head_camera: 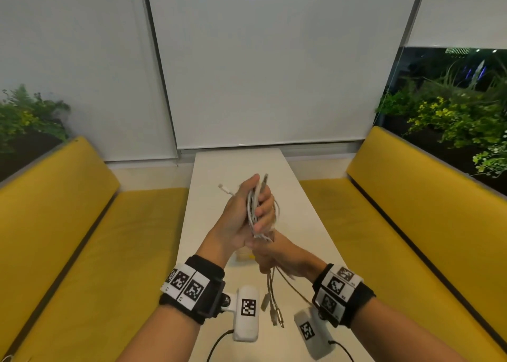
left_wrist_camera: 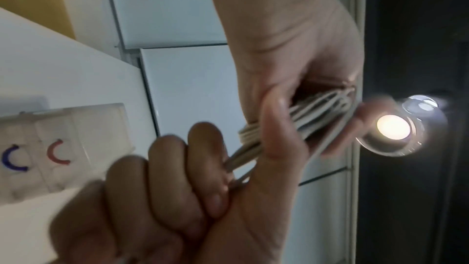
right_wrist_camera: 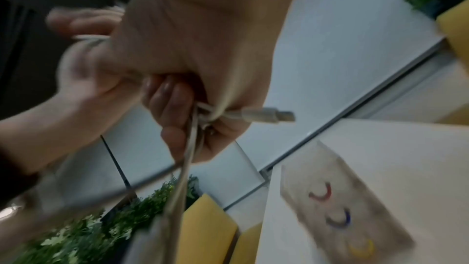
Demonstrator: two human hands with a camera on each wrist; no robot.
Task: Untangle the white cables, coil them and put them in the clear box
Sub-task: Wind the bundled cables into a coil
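Note:
Above the narrow white table (head_camera: pixel 304 219) my left hand (head_camera: pixel 248 210) is raised and grips a bundle of looped white cables (head_camera: pixel 253 205); the left wrist view shows thumb and fingers curled round the cable bundle (left_wrist_camera: pixel 312 119). One connector (head_camera: pixel 221 187) sticks out to the left. Just beneath it my right hand (head_camera: pixel 274 254) is a fist round the same cables, whose loose ends (head_camera: pixel 270 304) dangle with plugs. A USB plug (right_wrist_camera: pixel 279 116) pokes out of the right hand (right_wrist_camera: pixel 193 107). The clear box (left_wrist_camera: pixel 63 148) (right_wrist_camera: pixel 342 208), marked with coloured arcs, lies on the table, mostly hidden under my hands in the head view.
Yellow upholstered benches (head_camera: pixel 82 238) (head_camera: pixel 411 224) run along both sides of the table. White roller blinds (head_camera: pixel 260 73) hang behind it, with green plants (head_camera: pixel 452 114) at the far left and right. A bright ceiling lamp (left_wrist_camera: pixel 393 129) glares in the left wrist view.

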